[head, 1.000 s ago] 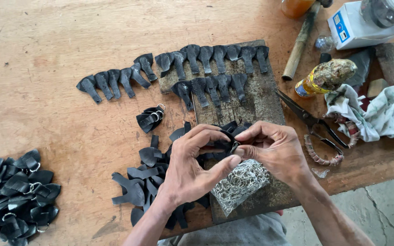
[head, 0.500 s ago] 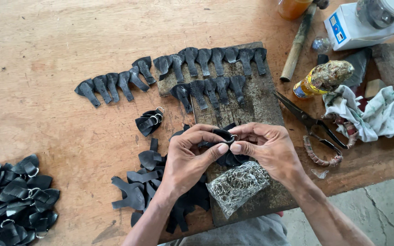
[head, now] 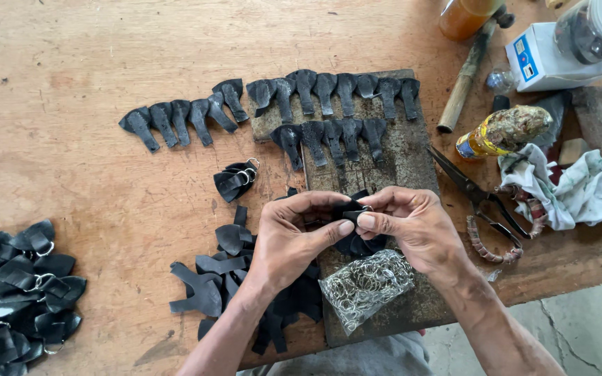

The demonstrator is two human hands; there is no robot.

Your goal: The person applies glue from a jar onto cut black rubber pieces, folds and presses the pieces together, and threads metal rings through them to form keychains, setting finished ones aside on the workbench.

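Hands: left hand [head: 290, 240] and right hand [head: 412, 226] both pinch one black leather tab [head: 351, 209]; ring bag [head: 367, 285] at 6 o'clock.

The black piece [head: 352, 211] is mostly hidden between the fingers of the left hand [head: 294, 237] and the right hand [head: 412, 226]. The pile [head: 15, 292] is cut off at the left edge. The jar [head: 465, 15] and the scale [head: 573, 42] are cut off at the top.
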